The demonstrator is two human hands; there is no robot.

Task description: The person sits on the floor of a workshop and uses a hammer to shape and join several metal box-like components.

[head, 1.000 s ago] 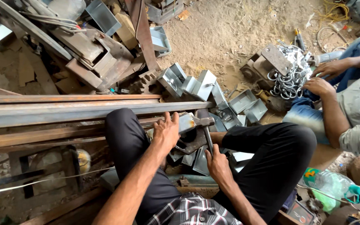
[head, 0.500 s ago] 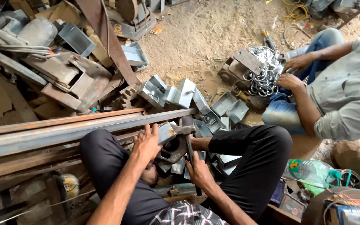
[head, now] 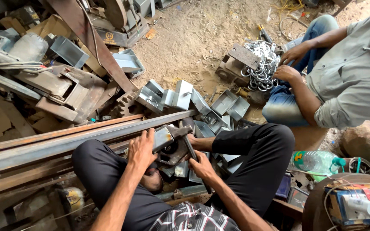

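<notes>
I sit on the ground with my knees spread. My left hand (head: 142, 147) presses a small grey bent sheet-metal piece (head: 162, 137) down on a rusty round iron block (head: 173, 152) between my legs. A hammer (head: 189, 145) with a dark handle is gripped in my right hand (head: 201, 164); its head rests at the metal piece. More grey folded metal brackets (head: 180, 95) lie in a heap just beyond.
Long rusty steel bars (head: 65, 143) run across my left knee. Scrap metal and boxes (head: 56, 81) pile up at the left. Another person (head: 343, 72) sits at the right handling a bunch of shiny metal rings (head: 260, 64). A plastic bottle (head: 317, 160) and an extension board (head: 356, 201) lie lower right.
The view has shifted down and left. My hands stay on the metal piece and the hammer; the hammer head has come down onto the piece.
</notes>
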